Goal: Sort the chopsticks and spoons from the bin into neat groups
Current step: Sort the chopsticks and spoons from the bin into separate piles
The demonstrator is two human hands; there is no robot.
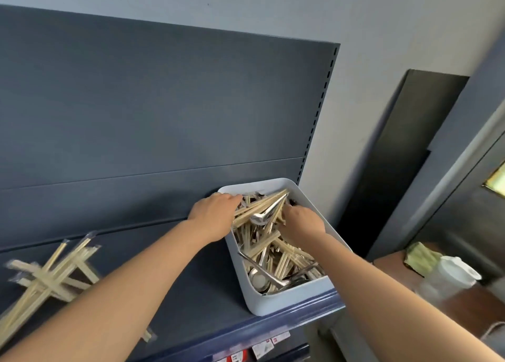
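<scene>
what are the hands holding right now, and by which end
Left hand grips a bundle of chopsticks by its left end. Right hand reaches into the bin; its fingers are hidden, so its hold cannot be told.

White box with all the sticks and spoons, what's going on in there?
A person has both hands in the white bin on the dark shelf. The left hand grips a bundle of chopsticks with a metal spoon lying across them. The right hand digs in beside it, fingers hidden. Some wrapped chopsticks already lie in a loose pile on the shelf to the left.
</scene>
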